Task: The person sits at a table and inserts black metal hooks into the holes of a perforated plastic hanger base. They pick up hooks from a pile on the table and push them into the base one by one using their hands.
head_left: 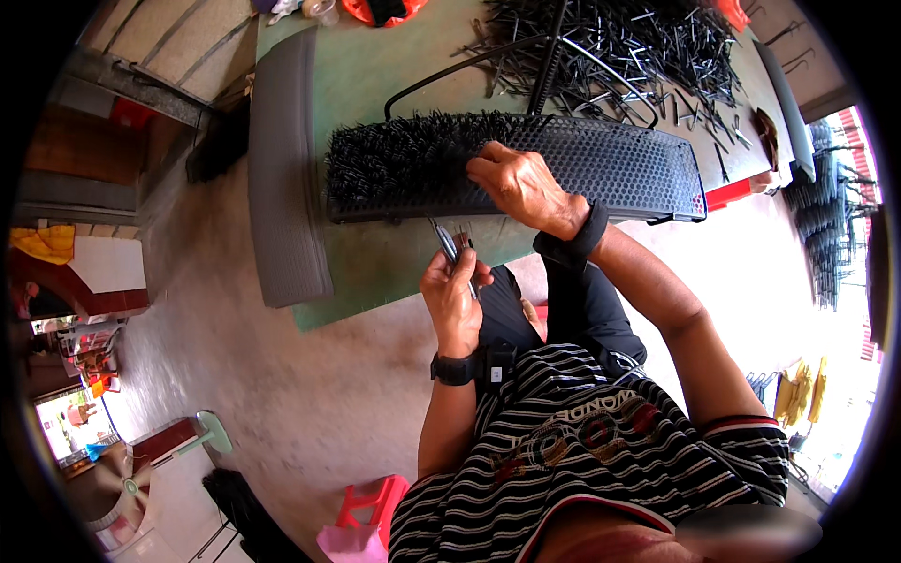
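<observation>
A long black perforated panel [610, 164] stands before me, its holes bare toward the right. Dense black bristle tufts [394, 164] fill its left part. My right hand [521, 188] is closed in a pinch at the edge of the tufts. Whatever its fingertips hold is hidden. Below the panel's front edge, my left hand [452, 296] grips a slim silver-coloured tool [445, 242]. A few short dark pieces [464, 240] stick up beside it in the same fingers.
Loose black strips [638, 56] lie heaped at the back of the green table [375, 272]. Black metal rods [450, 70] rise behind the panel. A grey ribbed mat [286, 169] hangs over the table's left edge. A red stool [371, 507] stands on the floor at lower left.
</observation>
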### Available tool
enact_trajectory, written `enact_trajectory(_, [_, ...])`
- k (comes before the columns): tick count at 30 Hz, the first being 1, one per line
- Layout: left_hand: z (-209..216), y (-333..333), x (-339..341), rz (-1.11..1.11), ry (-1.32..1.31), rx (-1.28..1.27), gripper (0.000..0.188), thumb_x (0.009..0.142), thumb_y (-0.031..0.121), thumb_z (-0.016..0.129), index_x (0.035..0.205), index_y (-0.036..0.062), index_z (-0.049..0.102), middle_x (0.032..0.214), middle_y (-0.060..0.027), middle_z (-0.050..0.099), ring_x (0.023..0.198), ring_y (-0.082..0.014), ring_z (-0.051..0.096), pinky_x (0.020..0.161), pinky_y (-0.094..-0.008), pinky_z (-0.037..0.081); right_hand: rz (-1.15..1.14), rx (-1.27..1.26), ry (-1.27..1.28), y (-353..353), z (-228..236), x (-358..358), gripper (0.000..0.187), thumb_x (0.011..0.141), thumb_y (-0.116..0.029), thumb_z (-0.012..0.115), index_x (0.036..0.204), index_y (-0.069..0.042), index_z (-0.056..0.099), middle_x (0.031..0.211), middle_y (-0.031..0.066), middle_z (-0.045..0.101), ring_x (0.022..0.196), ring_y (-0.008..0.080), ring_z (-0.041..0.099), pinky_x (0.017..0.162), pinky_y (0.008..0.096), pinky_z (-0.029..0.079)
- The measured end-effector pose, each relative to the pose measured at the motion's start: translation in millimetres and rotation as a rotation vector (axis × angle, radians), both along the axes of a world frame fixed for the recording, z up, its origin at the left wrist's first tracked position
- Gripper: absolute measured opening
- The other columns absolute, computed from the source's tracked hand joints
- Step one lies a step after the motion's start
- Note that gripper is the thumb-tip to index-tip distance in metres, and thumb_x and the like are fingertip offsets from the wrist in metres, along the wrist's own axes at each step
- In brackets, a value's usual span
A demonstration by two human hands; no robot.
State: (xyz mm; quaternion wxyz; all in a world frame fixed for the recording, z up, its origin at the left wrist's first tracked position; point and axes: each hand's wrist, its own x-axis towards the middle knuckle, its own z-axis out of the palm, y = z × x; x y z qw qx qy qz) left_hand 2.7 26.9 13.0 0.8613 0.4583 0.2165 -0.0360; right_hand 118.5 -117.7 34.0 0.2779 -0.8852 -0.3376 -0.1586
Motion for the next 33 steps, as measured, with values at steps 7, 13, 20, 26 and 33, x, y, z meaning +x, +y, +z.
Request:
enact_trajectory(7, [6,-9,2,0.002,0.023,-0.08,0.015,0.085,0.007,0.062,0.098,0.0012,0.061,0.077,-0.003,0.06,0.06,-0.013,0.057,0.052,-0.0264,0.047,-0.02,0.256,0.722,-3,20,-38,0.012,0.081,-0.011,0.064,0.085,0.001,0.064,0.069,0.0076,0.064,0.048,0.0117,0.057,0.045,0.0254,0.045])
enact_trajectory(13, [-6,-15,1,-0.017,-0.023,0.021,0.02,0.086,0.009,0.061,0.103,-0.001,0.062,0.082,-0.0034,0.062,0.059,-0.012,0.056,0.05,-0.0249,0.046,-0.278,0.757,0.677,-2,27,-38,0.012,0.083,-0.006,0.059,0.088,0.004,0.06,0.067,0.0081,0.063,0.058,0.0121,0.064,0.05,0.0237,0.048])
enact_trajectory(20, [-13,-7,-2,0.009,-0.017,0.077,0.021,0.088,0.01,0.059,0.105,-0.0024,0.061,0.078,-0.0028,0.061,0.058,-0.0112,0.054,0.049,-0.0253,0.045,-0.204,0.619,0.127,5,17,-29,0.014,0.084,0.0,0.058,0.097,0.001,0.053,0.077,0.0127,0.063,0.068,0.0195,0.067,0.056,0.0281,0.052])
enact_trajectory(26, [-10,-2,-3,0.014,-0.024,0.054,0.021,0.087,0.01,0.061,0.104,-0.0021,0.06,0.077,-0.002,0.059,0.06,-0.0117,0.055,0.051,-0.0257,0.046,-0.139,0.411,0.026,7,4,-25,0.014,0.081,0.004,0.058,0.094,-0.001,0.055,0.079,0.0126,0.061,0.068,0.0238,0.066,0.055,0.03,0.051])
enact_trajectory(33, [-6,6,-3,0.005,0.012,0.049,0.022,0.086,0.01,0.062,0.104,-0.0017,0.061,0.077,-0.0023,0.059,0.059,-0.0124,0.055,0.05,-0.0255,0.046,-0.045,-0.004,-0.059,9,16,-15,0.019,0.07,0.0,0.055,0.089,-0.004,0.054,0.072,0.0104,0.051,0.061,0.0296,0.056,0.047,0.0376,0.043])
